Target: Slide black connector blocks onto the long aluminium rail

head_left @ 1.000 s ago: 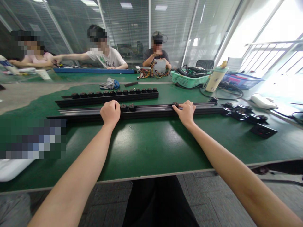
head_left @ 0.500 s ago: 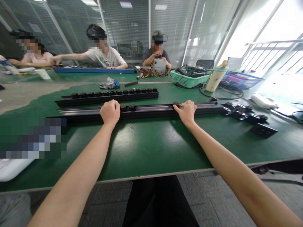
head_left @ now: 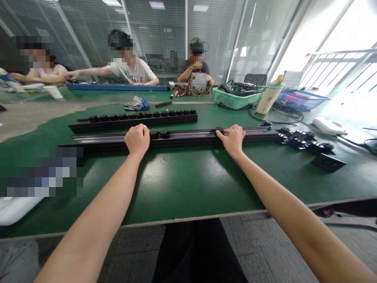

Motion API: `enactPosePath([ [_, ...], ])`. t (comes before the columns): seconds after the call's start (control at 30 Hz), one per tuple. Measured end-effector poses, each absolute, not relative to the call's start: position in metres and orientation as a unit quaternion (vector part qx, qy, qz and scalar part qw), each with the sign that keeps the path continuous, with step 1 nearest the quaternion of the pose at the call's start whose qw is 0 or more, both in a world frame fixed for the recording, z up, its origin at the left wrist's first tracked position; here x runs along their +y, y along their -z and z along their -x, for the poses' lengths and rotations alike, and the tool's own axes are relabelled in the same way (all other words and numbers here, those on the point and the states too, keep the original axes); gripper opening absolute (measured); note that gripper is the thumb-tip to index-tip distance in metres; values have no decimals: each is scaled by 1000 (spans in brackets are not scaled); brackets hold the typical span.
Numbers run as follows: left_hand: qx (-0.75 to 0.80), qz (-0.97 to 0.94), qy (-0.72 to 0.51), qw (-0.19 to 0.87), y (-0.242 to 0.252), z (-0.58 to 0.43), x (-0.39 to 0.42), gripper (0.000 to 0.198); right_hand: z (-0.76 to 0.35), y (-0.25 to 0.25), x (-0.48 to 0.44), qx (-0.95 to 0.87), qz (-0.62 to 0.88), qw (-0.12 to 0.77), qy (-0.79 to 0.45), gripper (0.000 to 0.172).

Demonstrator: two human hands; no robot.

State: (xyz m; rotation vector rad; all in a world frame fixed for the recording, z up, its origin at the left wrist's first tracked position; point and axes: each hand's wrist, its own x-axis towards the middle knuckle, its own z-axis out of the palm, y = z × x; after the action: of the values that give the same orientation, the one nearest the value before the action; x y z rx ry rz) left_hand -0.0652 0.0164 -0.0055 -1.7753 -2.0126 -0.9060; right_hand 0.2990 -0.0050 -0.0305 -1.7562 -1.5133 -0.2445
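Head view: the black rail point(head_left: 188, 143) is lying on the green table point(head_left: 188, 184) straight ahead of the person, its long axis running left to right across the body, both forearms reaching out to it. Left hand point(head_left: 137, 140) is gripping the rail left of its middle, fingers curled over; cannot tell whether a part is sitting under the palm. Right hand point(head_left: 233, 140) is pinching a small module point(head_left: 218, 129) on the rail's top channel, thumb resting at its near side, so the right hand is lying nearer to this piece. Pair of modules point(head_left: 164, 133) is sitting on the same channel just beside the left hand; the gap from there to the pinched one is running along the rail's axis, bare channel showing throughout. Looks: rail is showing straight and dark, sheen along the groove; pinched module is looking squat and black, partly hidden by the hand.
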Motion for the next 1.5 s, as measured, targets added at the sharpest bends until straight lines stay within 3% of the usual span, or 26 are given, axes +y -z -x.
enactPosePath([
  [1.5, -697, 619, 326, 158, 7, 66, 18, 40, -303, 27, -7, -569, 712, 404, 84, 29],
])
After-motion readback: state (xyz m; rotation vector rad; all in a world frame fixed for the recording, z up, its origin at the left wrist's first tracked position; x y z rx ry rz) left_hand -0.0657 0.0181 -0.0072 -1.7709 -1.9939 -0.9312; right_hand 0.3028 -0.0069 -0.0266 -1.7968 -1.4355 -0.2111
